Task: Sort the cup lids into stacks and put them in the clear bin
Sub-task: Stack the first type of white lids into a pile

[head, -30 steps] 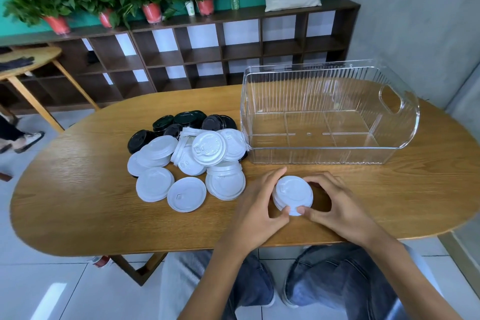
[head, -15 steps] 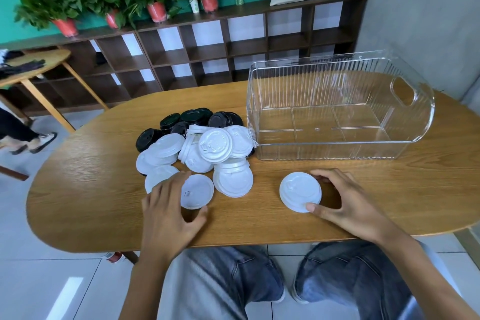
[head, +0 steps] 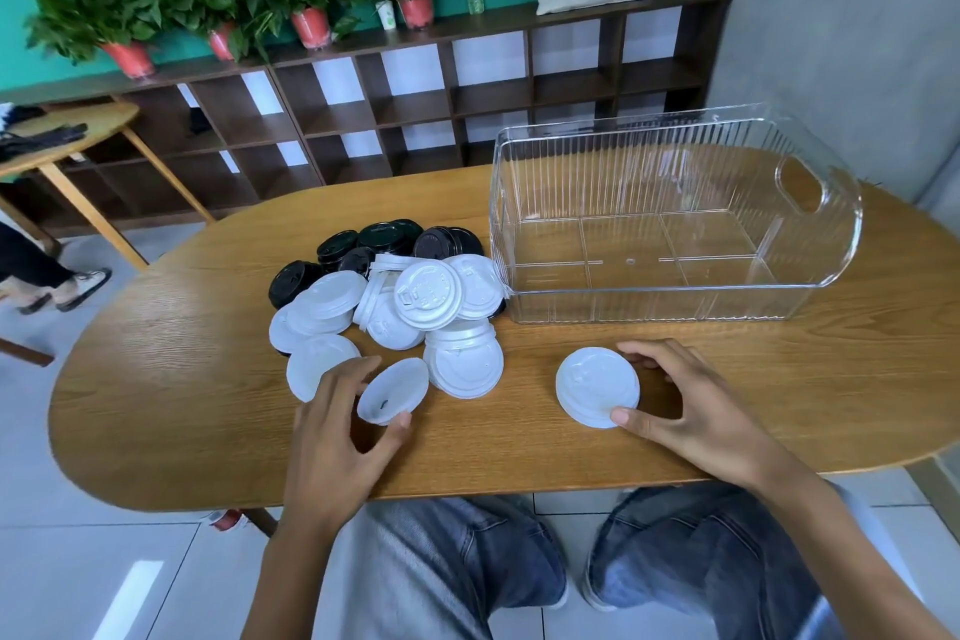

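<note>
lifting a white lid (head: 393,391) off the table (head: 156,379), we have our left hand (head: 332,437) pinching it between thumb and fingertips, tilted with its hollow side toward us. our right hand (head: 691,411) curls loosely round the stack (head: 597,387) at about 5 o'clock from the pile (head: 395,296), thumb on its near rim and fingers on its far side, steadying it on the wood.

the pile sits at 9 o'clock from the bin (head: 675,218), white lids in front and black lids (head: 363,244) at 12 o'clock behind them. the bin has no lids in it that we can see, so we judge the job barely begun.

to do this step well, we think we should turn the lid dome-up before it reaches the stack; hollow-up it won't nest. bring it across low toward 3 o'clock, centre it over the stack, and let the right fingers ease apart just enough for the rim to drop on. press lightly and evenly so the thin plastic seats without tipping the stack. the lid looks light and flexible, so a gentle pinch at the rim is enough; squeezing harder could buckle it. we should also check that it matches the stack's type, since several white shapes seem mixed in the pile.
</note>
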{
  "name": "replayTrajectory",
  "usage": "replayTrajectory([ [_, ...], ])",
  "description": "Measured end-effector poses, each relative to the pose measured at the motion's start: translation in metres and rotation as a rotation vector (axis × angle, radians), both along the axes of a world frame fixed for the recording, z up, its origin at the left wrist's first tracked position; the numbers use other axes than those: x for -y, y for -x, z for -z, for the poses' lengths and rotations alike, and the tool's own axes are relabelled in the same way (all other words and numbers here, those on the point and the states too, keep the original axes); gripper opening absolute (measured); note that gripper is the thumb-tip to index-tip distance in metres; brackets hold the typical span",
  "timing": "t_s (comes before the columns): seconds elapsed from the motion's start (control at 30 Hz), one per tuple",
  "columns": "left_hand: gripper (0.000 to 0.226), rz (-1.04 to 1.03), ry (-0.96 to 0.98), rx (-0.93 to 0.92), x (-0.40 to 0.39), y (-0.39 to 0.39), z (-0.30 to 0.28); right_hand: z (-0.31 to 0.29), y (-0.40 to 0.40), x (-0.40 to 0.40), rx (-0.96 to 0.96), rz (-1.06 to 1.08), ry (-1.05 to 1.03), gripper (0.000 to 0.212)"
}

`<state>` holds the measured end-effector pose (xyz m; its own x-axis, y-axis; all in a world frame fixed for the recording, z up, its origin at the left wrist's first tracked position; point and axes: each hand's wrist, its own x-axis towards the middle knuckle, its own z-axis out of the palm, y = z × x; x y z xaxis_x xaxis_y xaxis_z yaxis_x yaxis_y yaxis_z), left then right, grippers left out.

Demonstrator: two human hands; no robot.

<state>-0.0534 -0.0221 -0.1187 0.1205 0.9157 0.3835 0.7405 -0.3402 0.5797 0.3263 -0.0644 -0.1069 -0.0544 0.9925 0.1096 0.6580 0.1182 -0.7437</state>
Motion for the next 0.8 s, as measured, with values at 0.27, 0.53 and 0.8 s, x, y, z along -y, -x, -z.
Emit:
replayTrajectory([
  [0.27,0.039,0.013,0.029,0.226,-0.0009,0.0057,-0.0006,-0.0002,-0.0001,0.0002,-0.010,0.000,0.008,0.084],
  [0.53,0.045,-0.007,0.060,0.283,-0.0048,0.0050,0.0011,0.0008,-0.0001,0.0000,-0.012,0.000,0.005,0.088],
  [0.8,0.081,0.095,0.184,0.148,-0.0034,0.0061,0.0027,0.0002,-0.0004,-0.0002,0.003,-0.005,0.007,0.087],
])
